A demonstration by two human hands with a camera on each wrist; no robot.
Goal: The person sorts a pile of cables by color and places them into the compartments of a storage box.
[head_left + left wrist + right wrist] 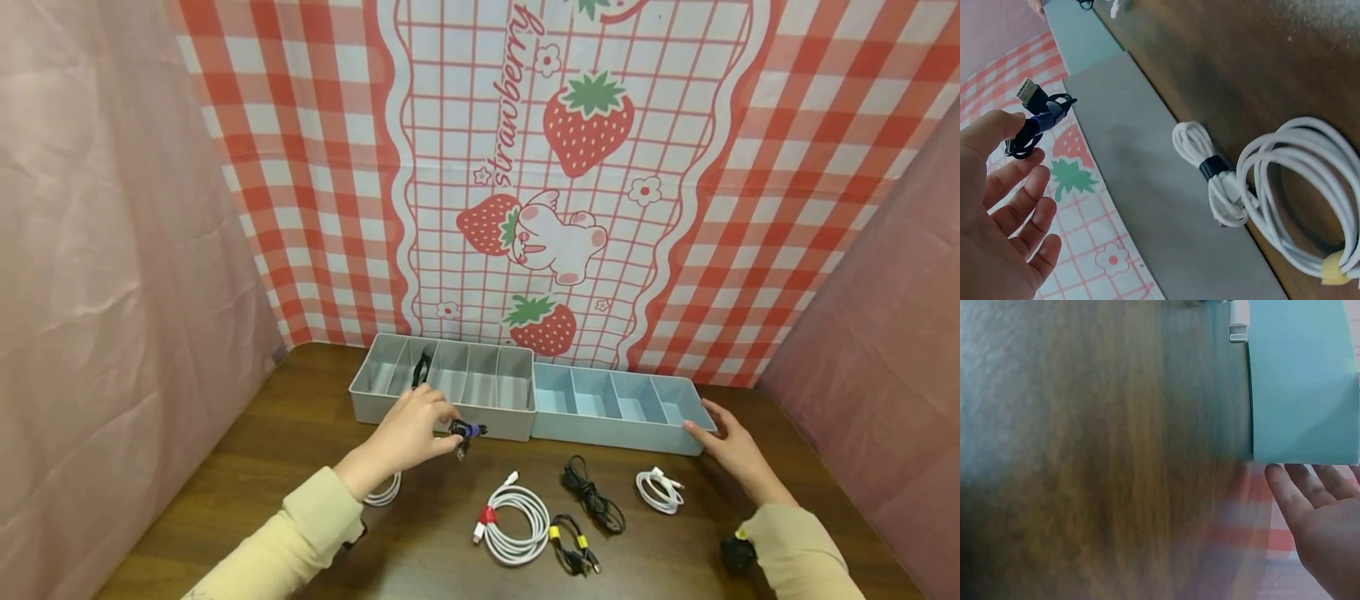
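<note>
My left hand (408,429) pinches a short bundled black USB cable (1044,122) with a blue-purple tie between thumb and forefinger; its other fingers are spread loosely. It is in front of the grey divided box (450,419), above the table. A black cable (422,368) stands in that box's second compartment from the left. At the far right, my right hand (738,454) has its thumb at the front rim of the light-blue divided box (618,435) and its fingers along the end wall. In the right wrist view those fingers (1291,494) look relaxed, fingertips right at the wall.
On the brown table (247,492) lie a white cable with a red tie (517,525), a black cable with yellow ties (572,546), a longer black cable (592,496) and a small white cable (660,490). Near my left arm are white coils (1310,144), partly hidden. A checked cloth (330,167) hangs behind.
</note>
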